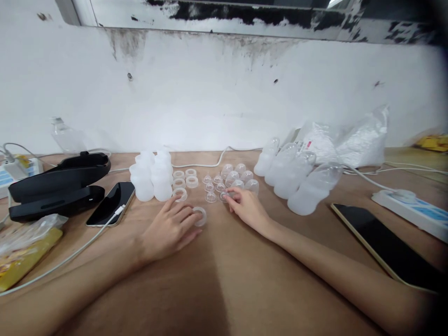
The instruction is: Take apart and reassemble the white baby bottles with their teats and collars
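My left hand (171, 226) is low over the table, its thumb and index finger at a translucent white bottle collar ring (200, 215) that they appear to grip. More collar rings (191, 182) lie in two short columns just beyond these fingers. With thumb and fingertips, my right hand (248, 205) pinches a clear bottle nipple (223, 196) at the near end of a group of nipples (209, 187). Behind that hand stand several clear domed caps (232, 178). White bottle bodies (163, 179) without tops are grouped on the left.
Capped bottles (304, 196) stand in a slanting row on the right, before a plastic bag (364, 137). A phone (112, 203) with a white cable and a black case (59, 179) lie left. A larger phone (381, 242) and a power strip (416, 210) lie right.
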Tool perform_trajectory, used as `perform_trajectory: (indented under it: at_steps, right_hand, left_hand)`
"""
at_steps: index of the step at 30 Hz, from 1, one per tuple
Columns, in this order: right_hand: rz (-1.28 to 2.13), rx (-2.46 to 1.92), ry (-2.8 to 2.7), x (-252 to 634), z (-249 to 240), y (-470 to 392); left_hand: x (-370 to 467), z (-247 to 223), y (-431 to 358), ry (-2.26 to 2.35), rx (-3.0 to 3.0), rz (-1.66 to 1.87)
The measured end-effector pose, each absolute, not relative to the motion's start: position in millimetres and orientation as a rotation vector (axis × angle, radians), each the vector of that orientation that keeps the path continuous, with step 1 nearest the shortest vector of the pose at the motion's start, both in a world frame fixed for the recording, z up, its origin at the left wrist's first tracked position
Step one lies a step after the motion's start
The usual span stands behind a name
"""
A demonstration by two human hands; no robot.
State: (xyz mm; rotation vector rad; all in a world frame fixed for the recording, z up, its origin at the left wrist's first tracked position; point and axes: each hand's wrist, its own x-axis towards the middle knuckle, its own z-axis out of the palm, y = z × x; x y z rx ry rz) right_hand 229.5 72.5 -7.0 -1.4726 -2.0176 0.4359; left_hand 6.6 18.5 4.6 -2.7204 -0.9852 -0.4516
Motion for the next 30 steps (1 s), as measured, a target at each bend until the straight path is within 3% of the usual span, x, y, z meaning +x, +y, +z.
perform_trajectory:
  at_steps: [10,18,24,30]
  right_hand:
    - [0.516,-1.17,-2.273,220.1,-1.7,31.6]
    - [0.188,-1.22,-2.52,217.7,2.3,26.6]
    - [0.617,-1.109,-2.095,218.8,-0.7,30.1]
    - [1.029,-1.116,-1.808,219.1,-4.6,40.9]
  left_hand:
    - [2.7,-8.9,21.6,-1.33,-2.834,-0.684]
    - [1.6,-6.6,27.2,-1.551,-2.868,-1.243]
    - [1.9,-2.8,28.0,-1.798,-3.117,-1.835]
    - [3.8,-0.3,28.6,-1.978,-3.133,-1.952]
